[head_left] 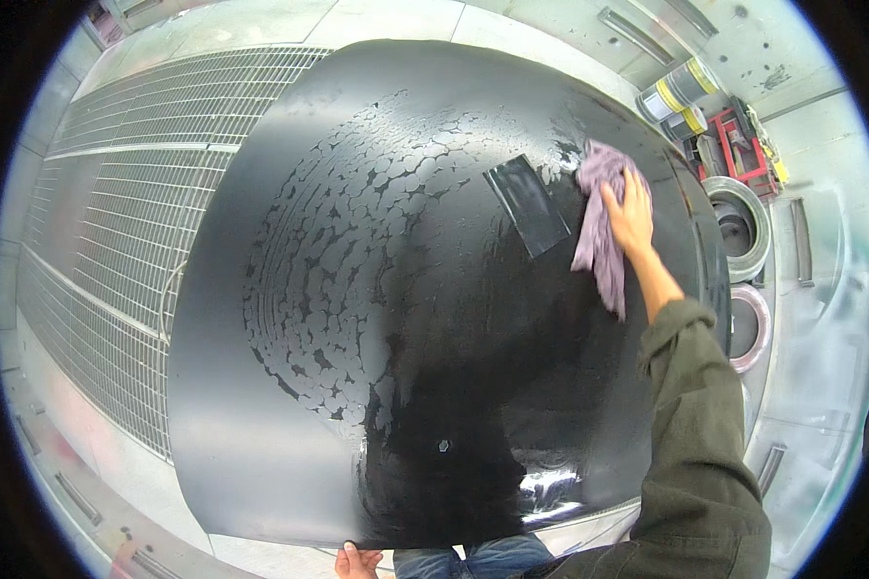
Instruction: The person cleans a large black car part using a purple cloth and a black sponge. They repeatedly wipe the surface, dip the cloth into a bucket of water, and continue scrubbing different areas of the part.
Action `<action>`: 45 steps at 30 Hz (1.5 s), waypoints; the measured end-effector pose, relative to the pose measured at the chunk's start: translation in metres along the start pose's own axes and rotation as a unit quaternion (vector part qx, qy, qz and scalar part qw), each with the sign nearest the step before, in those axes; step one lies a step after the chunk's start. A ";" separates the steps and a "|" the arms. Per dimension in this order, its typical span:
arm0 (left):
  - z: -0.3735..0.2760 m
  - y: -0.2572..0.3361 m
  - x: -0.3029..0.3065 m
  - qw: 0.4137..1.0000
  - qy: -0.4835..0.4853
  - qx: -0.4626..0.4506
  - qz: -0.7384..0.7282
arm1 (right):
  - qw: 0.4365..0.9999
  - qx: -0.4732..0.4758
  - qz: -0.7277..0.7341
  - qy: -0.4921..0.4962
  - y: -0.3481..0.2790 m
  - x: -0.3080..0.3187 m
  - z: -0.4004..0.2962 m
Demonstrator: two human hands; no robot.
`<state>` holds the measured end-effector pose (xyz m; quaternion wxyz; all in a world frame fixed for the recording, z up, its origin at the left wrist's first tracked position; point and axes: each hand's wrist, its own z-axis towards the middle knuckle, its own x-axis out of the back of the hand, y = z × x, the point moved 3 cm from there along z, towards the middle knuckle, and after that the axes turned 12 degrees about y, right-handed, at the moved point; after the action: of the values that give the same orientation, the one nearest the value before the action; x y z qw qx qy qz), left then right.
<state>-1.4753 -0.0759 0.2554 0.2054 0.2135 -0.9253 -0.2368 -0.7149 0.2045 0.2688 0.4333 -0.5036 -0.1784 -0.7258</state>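
A large dark car hood panel (282,463) spreads out before me, its middle wet with beads and streaks of water. With fingers apart, my right hand (631,216) presses on a crumpled mauve cloth (601,224) near the hood's right side. Just left of the cloth, a black rectangular sheet (527,205), possibly wet sandpaper, lies flat on the panel. At the near edge, my left hand (358,563) grips the hood's rim, thumb on top. Its other fingers are partly hidden below. A small hole (444,446) shows in the near part of the panel.
Metal floor grating (145,174) runs along the left. Beyond the right edge are paint cans (677,90), a red tool holder (742,152), a grey ring-shaped object (757,231) and a pinkish one (760,329). A pale wall (818,347) rises behind them.
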 end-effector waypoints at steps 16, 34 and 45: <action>0.006 -0.002 0.006 0.999 -0.019 -0.028 -0.003 | 0.927 0.279 0.234 -0.085 -0.226 -0.004 -0.050; 0.012 -0.006 0.009 0.999 -0.036 0.000 0.001 | 0.947 0.248 0.200 -0.036 -0.150 0.016 -0.014; 0.021 -0.014 0.020 0.999 -0.054 0.000 0.007 | 0.998 -0.023 -0.003 0.059 -0.009 0.047 -0.111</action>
<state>-1.4981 -0.0897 0.2372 0.1573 0.1938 -0.9365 -0.2464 -0.7911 0.1114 0.2640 0.4292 -0.4691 -0.1369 -0.7596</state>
